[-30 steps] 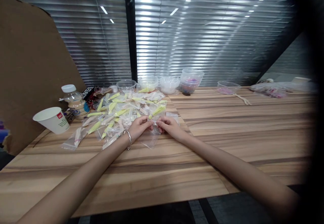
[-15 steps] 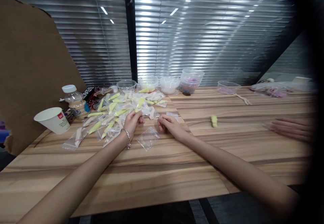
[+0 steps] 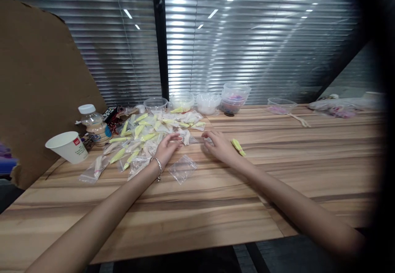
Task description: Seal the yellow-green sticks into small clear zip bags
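So there's a loose yellow piece [image 3: 238, 147] on the desk [image 3: 173, 223], just right of the right hand [image 3: 218, 144], and it isn't in a bag. A flat clear bag [image 3: 182, 169] sits on the near side between the hands, and it looks empty to me. The left hand [image 3: 168, 146] is open with loosely bent fingers and nothing in it that I can see, right by the pile. Right hand's open too, fingers over some clear plastic [image 3: 201, 140]; can't tell if it's touching.

Progress-wise, I'd say loads are done: that heap of bags [image 3: 138, 132] on the left has yellow and pale pieces inside, too jumbled to count. The loose one looks left to do, plus maybe more in the tubs [image 3: 182, 99] behind.

Desk is striped wood with visible seams. Far left there's a bottle [image 3: 96, 128] and a leaning paper cup [image 3: 70, 148] by a big cardboard sheet [image 3: 43, 67]. Far right, a shallow tub [image 3: 281, 105] and a plastic bag [image 3: 336, 109]. Behind it all, grey blinds [image 3: 253, 46] split by a dark post [image 3: 159, 38].
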`<action>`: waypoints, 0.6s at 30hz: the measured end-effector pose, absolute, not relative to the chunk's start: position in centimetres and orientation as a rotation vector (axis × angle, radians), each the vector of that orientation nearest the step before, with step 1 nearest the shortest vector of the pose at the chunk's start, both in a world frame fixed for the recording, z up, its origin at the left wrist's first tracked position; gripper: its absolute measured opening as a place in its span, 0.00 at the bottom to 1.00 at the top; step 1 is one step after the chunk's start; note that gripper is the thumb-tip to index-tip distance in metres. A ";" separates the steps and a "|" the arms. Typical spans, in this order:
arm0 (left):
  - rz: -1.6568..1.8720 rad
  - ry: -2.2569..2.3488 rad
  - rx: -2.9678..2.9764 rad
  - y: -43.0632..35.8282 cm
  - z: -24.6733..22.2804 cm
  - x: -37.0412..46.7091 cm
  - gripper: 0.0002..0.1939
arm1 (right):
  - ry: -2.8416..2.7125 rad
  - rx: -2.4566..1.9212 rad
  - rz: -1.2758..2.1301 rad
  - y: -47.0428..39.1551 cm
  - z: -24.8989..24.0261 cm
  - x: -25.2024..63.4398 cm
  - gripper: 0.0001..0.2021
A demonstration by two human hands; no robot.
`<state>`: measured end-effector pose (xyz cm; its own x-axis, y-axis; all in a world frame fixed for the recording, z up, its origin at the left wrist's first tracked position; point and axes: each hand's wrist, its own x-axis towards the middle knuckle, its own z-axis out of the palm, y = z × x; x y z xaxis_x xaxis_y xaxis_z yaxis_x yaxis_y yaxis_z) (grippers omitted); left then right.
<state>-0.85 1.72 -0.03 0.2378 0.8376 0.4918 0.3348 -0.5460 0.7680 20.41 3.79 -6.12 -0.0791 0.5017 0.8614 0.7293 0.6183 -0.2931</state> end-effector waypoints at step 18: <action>0.676 1.119 2.961 0.5 -1.1 -0.5 0.26 | -1.807 -1.705 -0.505 5.6 -6.9 26.1 0.14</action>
<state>-0.53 0.52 -1.07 0.6744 0.6115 0.4138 0.6510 -0.7569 0.0575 26.08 5.64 -6.86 0.0020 0.7596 0.6503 0.9868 0.1038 -0.1242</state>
